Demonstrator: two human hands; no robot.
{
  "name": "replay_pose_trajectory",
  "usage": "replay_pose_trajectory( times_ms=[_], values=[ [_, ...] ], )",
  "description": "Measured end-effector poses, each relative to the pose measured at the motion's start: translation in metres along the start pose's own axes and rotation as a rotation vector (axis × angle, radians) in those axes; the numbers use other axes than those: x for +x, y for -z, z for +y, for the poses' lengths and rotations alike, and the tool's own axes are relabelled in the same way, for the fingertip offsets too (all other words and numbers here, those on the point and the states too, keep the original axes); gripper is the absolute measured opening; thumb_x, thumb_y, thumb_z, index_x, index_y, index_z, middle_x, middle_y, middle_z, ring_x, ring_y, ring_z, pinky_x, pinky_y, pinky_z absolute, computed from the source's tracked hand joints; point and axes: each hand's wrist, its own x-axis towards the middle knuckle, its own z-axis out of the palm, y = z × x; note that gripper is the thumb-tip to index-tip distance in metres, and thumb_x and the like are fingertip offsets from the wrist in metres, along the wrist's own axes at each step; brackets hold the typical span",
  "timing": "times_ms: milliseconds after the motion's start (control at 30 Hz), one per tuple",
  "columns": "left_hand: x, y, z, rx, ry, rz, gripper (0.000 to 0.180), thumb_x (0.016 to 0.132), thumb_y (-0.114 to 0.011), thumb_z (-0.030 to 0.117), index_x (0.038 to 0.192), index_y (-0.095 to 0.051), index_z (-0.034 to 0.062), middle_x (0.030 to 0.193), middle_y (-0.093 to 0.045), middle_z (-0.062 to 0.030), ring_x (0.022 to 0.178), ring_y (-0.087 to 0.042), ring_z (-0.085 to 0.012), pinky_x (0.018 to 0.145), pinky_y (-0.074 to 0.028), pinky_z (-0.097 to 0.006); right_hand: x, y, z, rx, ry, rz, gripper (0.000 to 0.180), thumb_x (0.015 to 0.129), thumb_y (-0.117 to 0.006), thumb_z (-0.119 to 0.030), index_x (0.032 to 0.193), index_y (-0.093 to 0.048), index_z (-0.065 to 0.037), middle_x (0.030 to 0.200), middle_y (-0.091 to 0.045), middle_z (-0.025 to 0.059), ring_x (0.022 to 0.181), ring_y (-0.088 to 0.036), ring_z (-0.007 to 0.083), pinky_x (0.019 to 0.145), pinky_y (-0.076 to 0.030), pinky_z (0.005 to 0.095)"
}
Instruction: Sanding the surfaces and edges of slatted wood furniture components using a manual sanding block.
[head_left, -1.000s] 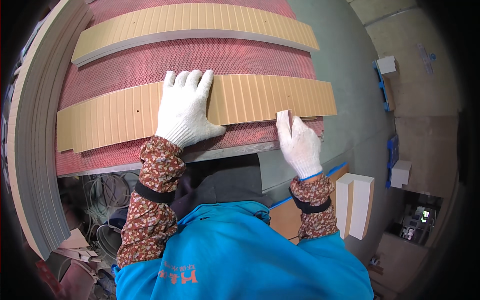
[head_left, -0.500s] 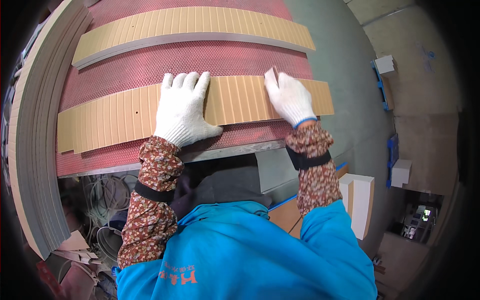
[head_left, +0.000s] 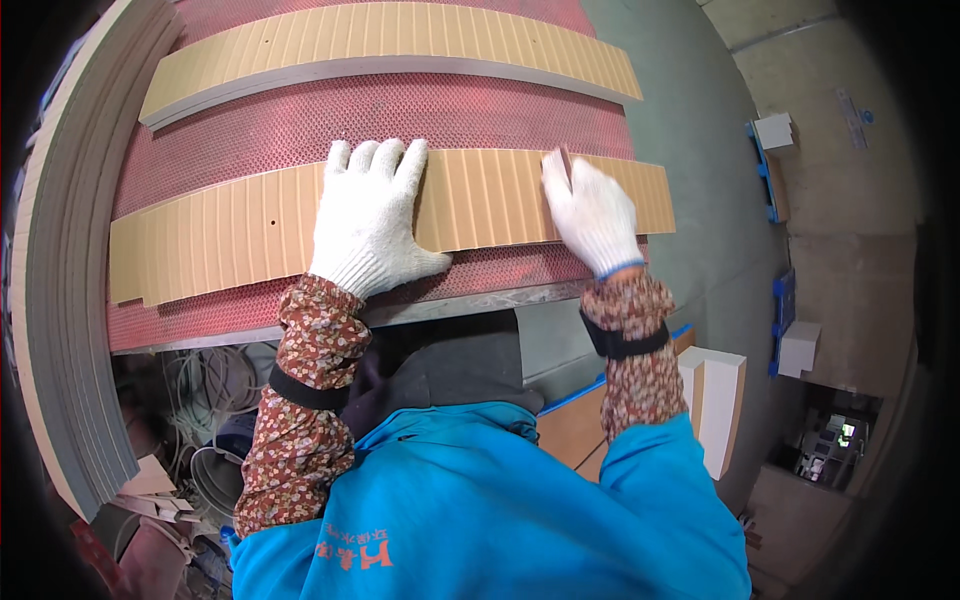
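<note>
A long tan panel (head_left: 480, 200) with crosswise grooves lies on the red mesh-textured table top (head_left: 420, 110). Spread flat across its middle, my left hand (head_left: 370, 215), in a white knitted glove, presses on it with the fingers pointing away from me. Toward the panel's right end my gloved right hand (head_left: 597, 212) is closed round a small flat pinkish-brown piece (head_left: 558, 165), which looks like folded sandpaper. The piece stands on edge against the panel's surface; its lower part is hidden by the fingers. A small dark hole shows in the panel left of my left hand.
Beyond the panel lies a stack of similar grooved boards (head_left: 390, 40). More long boards (head_left: 70, 270) are piled along the left side. Cables and a bucket (head_left: 215, 475) sit below the table at left. White-edged pieces (head_left: 720, 405) stand on the floor at right.
My right hand has shifted slightly right and toward me along the panel, still gripping the small piece. My left hand stays in the same place on the panel.
</note>
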Motion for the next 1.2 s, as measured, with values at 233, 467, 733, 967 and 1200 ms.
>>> replay_pose_trajectory(
  times_ms=[233, 467, 733, 967, 1200],
  values=[
    [-0.002, -0.005, -0.002, 0.01, -0.016, 0.033, 0.117, 0.06, -0.092, 0.057, 0.155, -0.052, -0.0005, 0.144, -0.058, -0.0198, 0.141, -0.051, -0.0389, 0.13, -0.027, -0.06, 0.021, 0.001, -0.006, 0.024, -0.02, -0.023, 0.059, 0.113, -0.04, -0.048, 0.105, -0.075, -0.001, 0.102, -0.077, 0.0309, 0.099, -0.076, 0.0488, 0.092, -0.058, 0.0595],
    [-0.002, 0.0, 0.0, -0.004, -0.001, -0.001, 0.116, 0.061, -0.091, 0.056, 0.154, -0.053, -0.0008, 0.144, -0.058, -0.02, 0.14, -0.052, -0.0391, 0.13, -0.027, -0.059, -0.074, 0.006, 0.0, -0.007, -0.028, -0.007, 0.053, 0.113, -0.048, -0.046, 0.092, -0.07, -0.003, 0.086, -0.076, 0.0261, 0.078, -0.076, 0.046, 0.069, -0.059, 0.0588],
    [0.001, 0.0, 0.002, -0.005, -0.006, 0.013, 0.117, 0.062, -0.091, 0.058, 0.155, -0.052, -0.0007, 0.145, -0.058, -0.0207, 0.14, -0.052, -0.0398, 0.129, -0.027, -0.061, 0.014, -0.001, 0.001, -0.024, 0.009, 0.031, 0.055, 0.113, -0.046, -0.047, 0.098, -0.073, -0.001, 0.096, -0.078, 0.0273, 0.09, -0.077, 0.0474, 0.081, -0.059, 0.06],
    [-0.001, -0.006, -0.001, 0.015, -0.001, 0.014, 0.118, 0.061, -0.092, 0.059, 0.155, -0.052, -0.0002, 0.145, -0.058, -0.0209, 0.141, -0.052, -0.0398, 0.13, -0.027, -0.061, 0.02, -0.003, -0.005, 0.001, -0.037, -0.045, 0.062, 0.113, -0.041, -0.052, 0.108, -0.075, 0.0, 0.106, -0.076, 0.0313, 0.104, -0.072, 0.0509, 0.094, -0.055, 0.0598],
    [-0.001, -0.006, -0.001, 0.007, -0.012, 0.025, 0.118, 0.06, -0.092, 0.058, 0.155, -0.052, -0.0007, 0.144, -0.059, -0.02, 0.14, -0.053, -0.0389, 0.129, -0.028, -0.06, -0.077, -0.004, 0.009, -0.02, -0.027, 0.002, 0.052, 0.113, -0.049, -0.047, 0.09, -0.067, -0.004, 0.075, -0.072, 0.0281, 0.075, -0.076, 0.046, 0.068, -0.059, 0.0582]
  ],
)
